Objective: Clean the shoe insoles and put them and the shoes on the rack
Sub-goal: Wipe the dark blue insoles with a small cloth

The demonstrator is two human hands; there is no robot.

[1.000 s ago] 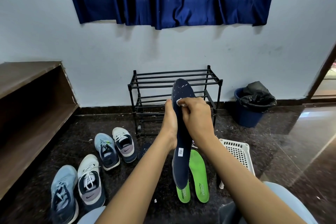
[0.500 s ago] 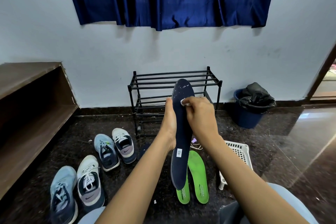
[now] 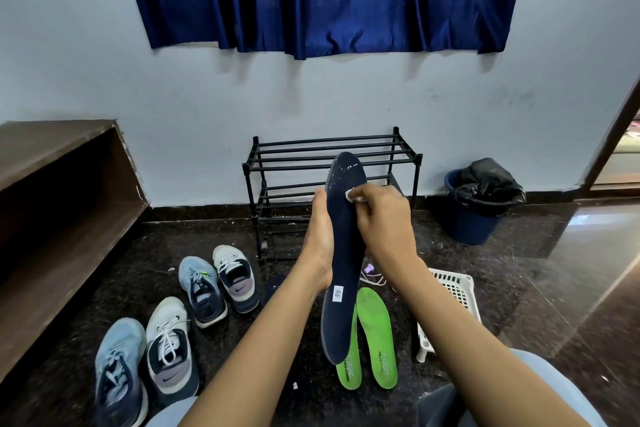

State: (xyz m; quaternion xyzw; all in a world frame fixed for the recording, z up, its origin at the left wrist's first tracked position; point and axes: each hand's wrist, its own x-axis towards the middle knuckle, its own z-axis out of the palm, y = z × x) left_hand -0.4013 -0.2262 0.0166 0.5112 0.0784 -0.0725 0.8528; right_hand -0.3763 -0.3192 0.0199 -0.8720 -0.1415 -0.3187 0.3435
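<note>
The left hand (image 3: 320, 239) grips a dark blue insole (image 3: 341, 253) along its left edge and holds it upright, toe end up and heel end down. Most of that hand's fingers are hidden behind the insole. The right hand (image 3: 384, 222) is curled round a small white wad (image 3: 353, 195) and pinches it against the upper part of the insole's face, just below the toe end, where white specks show. The two hands are close together, with only the insole between them. The insole hangs in front of a black rack (image 3: 329, 149) that stands against the wall. On the dark floor below lie a green insole (image 3: 377, 336) and a second green insole (image 3: 348, 369), side by side; the heel of the held one partly covers the second. To the left stand four shoes in two rows: a near blue shoe (image 3: 119, 371) beside a near white shoe (image 3: 169, 350), and beyond them a far blue shoe (image 3: 202, 291) beside a far white shoe (image 3: 235, 277). A white basket (image 3: 453, 288) sits on the floor under the right forearm. A blue bin (image 3: 474, 222) lined with a black bag stands by the wall, right of the rack.
</note>
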